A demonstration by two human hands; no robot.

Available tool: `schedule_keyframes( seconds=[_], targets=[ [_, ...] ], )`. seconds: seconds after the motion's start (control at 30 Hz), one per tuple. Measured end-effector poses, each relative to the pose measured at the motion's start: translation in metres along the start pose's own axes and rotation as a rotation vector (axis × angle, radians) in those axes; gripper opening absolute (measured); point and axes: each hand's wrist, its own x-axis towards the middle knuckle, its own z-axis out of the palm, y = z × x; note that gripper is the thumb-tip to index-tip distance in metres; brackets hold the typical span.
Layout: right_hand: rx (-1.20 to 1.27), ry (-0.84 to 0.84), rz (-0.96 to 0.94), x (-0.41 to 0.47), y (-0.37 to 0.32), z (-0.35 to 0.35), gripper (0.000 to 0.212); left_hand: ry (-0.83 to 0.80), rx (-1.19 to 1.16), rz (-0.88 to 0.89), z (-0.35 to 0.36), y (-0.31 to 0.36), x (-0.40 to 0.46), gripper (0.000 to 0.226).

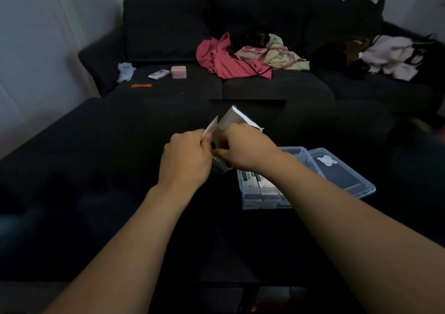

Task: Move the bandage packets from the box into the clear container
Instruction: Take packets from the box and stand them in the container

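A white cardboard box with its flaps open stands on the dark surface in the middle. My left hand grips its left side and one flap. My right hand reaches into the box's opening, fingers curled; what they hold is hidden. Just right of the box sits the clear container, with several bandage packets lying in it. My right forearm crosses over the container's back part.
The container's clear lid lies to its right. Behind is a dark sofa with a red garment, a pink case, a small packet, an orange strip and more clothes at right.
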Motion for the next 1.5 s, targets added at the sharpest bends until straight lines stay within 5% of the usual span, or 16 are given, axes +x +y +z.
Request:
schedule_keyframes(
  seconds=[0.1, 0.43, 0.63, 0.8, 0.9, 1.0, 1.07, 1.27, 1.5],
  targets=[
    [-0.026, -0.019, 0.044, -0.001, 0.000, -0.001, 0.009, 0.032, 0.023, 0.028, 0.001, 0.002, -0.003, 0.037],
    [0.006, 0.295, 0.019, -0.013, -0.005, -0.011, 0.039, -0.011, 0.041, -0.160, 0.002, -0.014, 0.005, 0.038],
    [0.261, 0.356, 0.017, -0.023, 0.005, -0.028, 0.024, -0.105, -0.014, -0.292, 0.006, -0.019, 0.007, 0.038],
    [0.654, 0.195, 0.103, -0.034, 0.032, -0.039, 0.022, -0.147, -0.062, -0.337, 0.008, -0.031, 0.008, 0.037],
    [0.853, 0.099, 0.140, -0.045, 0.045, -0.043, 0.025, 0.165, -0.020, -0.239, 0.001, -0.029, 0.005, 0.043],
    [0.926, 0.001, 0.097, -0.051, 0.052, -0.048, 0.022, 0.374, -0.368, -0.008, -0.006, -0.014, -0.007, 0.044],
    [0.913, -0.060, 0.037, -0.053, 0.053, -0.050, 0.020, 0.206, -0.606, -0.012, -0.005, 0.003, -0.017, 0.049],
    [0.791, -0.138, -0.082, -0.058, 0.050, -0.052, 0.017, -0.503, -0.924, -0.424, -0.007, 0.017, -0.020, 0.054],
    [0.708, -0.043, -0.090, -0.061, 0.060, -0.043, 0.038, -0.765, -1.079, -0.485, -0.001, 0.025, -0.020, 0.046]
  ],
)
